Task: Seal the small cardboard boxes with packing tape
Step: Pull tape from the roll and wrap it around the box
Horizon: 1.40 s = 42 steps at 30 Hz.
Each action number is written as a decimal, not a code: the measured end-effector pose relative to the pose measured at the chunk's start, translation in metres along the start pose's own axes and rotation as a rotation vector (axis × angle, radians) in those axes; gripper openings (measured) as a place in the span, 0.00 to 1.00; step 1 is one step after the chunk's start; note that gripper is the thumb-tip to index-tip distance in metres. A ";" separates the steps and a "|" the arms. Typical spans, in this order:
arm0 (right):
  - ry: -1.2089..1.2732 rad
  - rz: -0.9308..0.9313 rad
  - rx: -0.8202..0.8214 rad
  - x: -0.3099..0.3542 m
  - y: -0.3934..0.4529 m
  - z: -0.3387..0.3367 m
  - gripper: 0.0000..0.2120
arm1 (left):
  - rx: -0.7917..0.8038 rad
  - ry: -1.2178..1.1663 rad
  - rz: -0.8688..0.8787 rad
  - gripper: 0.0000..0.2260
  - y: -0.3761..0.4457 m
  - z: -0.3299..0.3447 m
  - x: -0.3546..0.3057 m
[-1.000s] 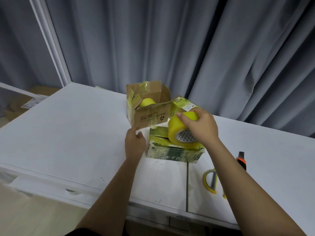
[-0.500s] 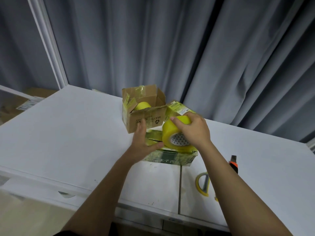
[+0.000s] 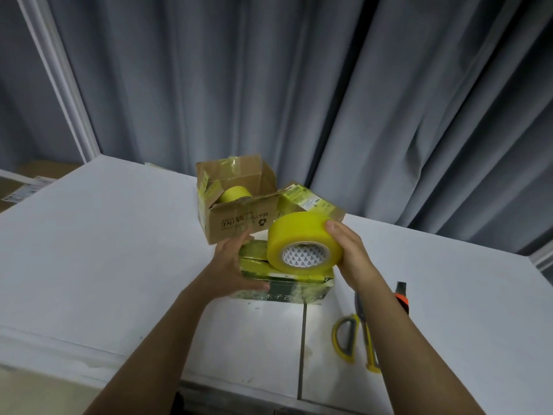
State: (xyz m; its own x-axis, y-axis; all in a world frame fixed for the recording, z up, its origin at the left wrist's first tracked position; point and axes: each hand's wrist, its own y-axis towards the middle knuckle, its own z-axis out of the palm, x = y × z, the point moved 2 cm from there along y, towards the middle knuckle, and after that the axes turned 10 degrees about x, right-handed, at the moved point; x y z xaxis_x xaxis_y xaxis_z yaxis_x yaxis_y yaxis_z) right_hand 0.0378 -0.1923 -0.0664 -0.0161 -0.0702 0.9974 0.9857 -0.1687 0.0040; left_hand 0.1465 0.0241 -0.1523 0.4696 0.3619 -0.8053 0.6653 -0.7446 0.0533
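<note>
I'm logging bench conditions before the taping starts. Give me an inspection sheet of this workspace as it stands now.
Surface: white table, seam running to the front edge.
Job's things: yellow tape roll held above the green box; brown box open behind it, second tape roll inside; another green box further back.
Clutter: yellow-handled scissors and an orange-and-black knife lie to the right.
Grippers: right hand grips the tape roll; left hand rests on the green box's left end, fingers relaxed.
Cables: nothing seen.
Surroundings: grey curtain, white frame at left.
</note>
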 end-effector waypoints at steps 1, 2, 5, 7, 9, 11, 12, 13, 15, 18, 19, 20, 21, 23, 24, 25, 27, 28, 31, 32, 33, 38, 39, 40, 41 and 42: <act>0.015 0.002 -0.023 -0.001 0.001 0.002 0.28 | -0.006 -0.005 -0.001 0.57 -0.002 0.000 -0.001; 0.021 0.004 -0.037 0.000 0.001 0.005 0.29 | -0.008 0.003 -0.003 0.56 -0.004 0.000 -0.002; 0.010 0.021 -0.025 0.005 -0.003 0.014 0.28 | 0.007 0.056 -0.033 0.53 -0.015 -0.005 -0.003; -0.048 0.015 -0.004 0.008 -0.010 0.022 0.25 | 0.025 0.051 -0.065 0.54 -0.029 -0.011 -0.003; -0.136 -0.005 0.017 0.013 -0.019 0.029 0.22 | 0.036 0.071 -0.095 0.55 -0.045 -0.016 -0.002; -0.229 -0.033 0.035 0.021 -0.027 0.035 0.19 | 0.020 0.101 -0.124 0.55 -0.062 -0.022 0.002; -0.267 -0.048 0.041 0.025 -0.031 0.037 0.18 | 0.005 0.113 -0.137 0.54 -0.071 -0.025 0.003; -0.298 -0.056 0.050 0.029 -0.033 0.040 0.16 | -0.007 0.124 -0.152 0.53 -0.078 -0.028 0.004; -0.361 -0.062 0.075 0.031 -0.036 0.046 0.15 | -0.012 0.135 -0.183 0.53 -0.089 -0.032 0.005; -0.425 -0.065 0.063 0.029 -0.037 0.053 0.15 | 0.029 0.213 -0.228 0.55 -0.089 -0.035 0.000; -0.425 -0.060 0.058 0.029 -0.037 0.054 0.15 | 0.049 0.264 -0.247 0.57 -0.087 -0.036 -0.002; -0.425 -0.050 0.061 0.030 -0.038 0.054 0.15 | 0.076 0.315 -0.273 0.59 -0.085 -0.036 -0.005; -0.433 -0.041 0.071 0.032 -0.039 0.054 0.16 | 0.099 0.355 -0.297 0.61 -0.083 -0.037 -0.008; -0.452 -0.018 0.089 0.035 -0.040 0.055 0.17 | 0.118 0.390 -0.299 0.62 -0.082 -0.039 -0.014; -0.460 -0.006 0.092 0.036 -0.041 0.056 0.17 | 0.114 0.390 -0.276 0.62 -0.082 -0.038 -0.018; -0.469 -0.001 0.090 0.036 -0.041 0.057 0.18 | 0.111 0.390 -0.243 0.62 -0.081 -0.037 -0.022; -0.493 0.003 0.090 0.037 -0.042 0.059 0.19 | 0.129 0.372 -0.193 0.61 -0.079 -0.034 -0.026; -0.496 0.006 0.091 0.038 -0.042 0.059 0.20 | 0.138 0.335 -0.185 0.61 -0.079 -0.032 -0.027; -0.453 0.009 0.072 0.040 -0.045 0.052 0.24 | 0.122 0.185 -0.173 0.60 -0.079 -0.032 -0.024; -0.417 0.006 0.059 0.039 -0.045 0.048 0.24 | 0.120 0.167 -0.168 0.59 -0.080 -0.032 -0.024; -0.378 0.006 0.058 0.038 -0.044 0.043 0.23 | 0.118 0.166 -0.165 0.59 -0.079 -0.033 -0.023; -0.267 0.063 0.053 0.023 -0.039 0.043 0.30 | 0.097 0.205 -0.157 0.56 -0.078 -0.032 -0.021; -0.269 0.049 0.033 0.022 -0.037 0.044 0.32 | 0.097 0.202 -0.162 0.55 -0.078 -0.032 -0.021; -0.293 0.029 0.021 0.024 -0.036 0.044 0.33 | 0.099 0.195 -0.165 0.55 -0.077 -0.032 -0.020; -0.345 0.002 0.021 0.028 -0.034 0.040 0.34 | 0.102 0.187 -0.165 0.55 -0.077 -0.032 -0.019; -0.417 -0.021 0.027 0.034 -0.033 0.033 0.34 | 0.105 0.182 -0.161 0.55 -0.077 -0.032 -0.019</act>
State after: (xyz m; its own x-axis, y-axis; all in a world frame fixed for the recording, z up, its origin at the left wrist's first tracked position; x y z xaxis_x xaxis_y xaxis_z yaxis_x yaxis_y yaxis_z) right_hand 0.0106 -0.1563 -0.0304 0.0279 0.3380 0.9407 0.9900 -0.1397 0.0208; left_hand 0.1047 0.0927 -0.1223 0.4659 0.5684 -0.6782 0.6805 -0.7200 -0.1359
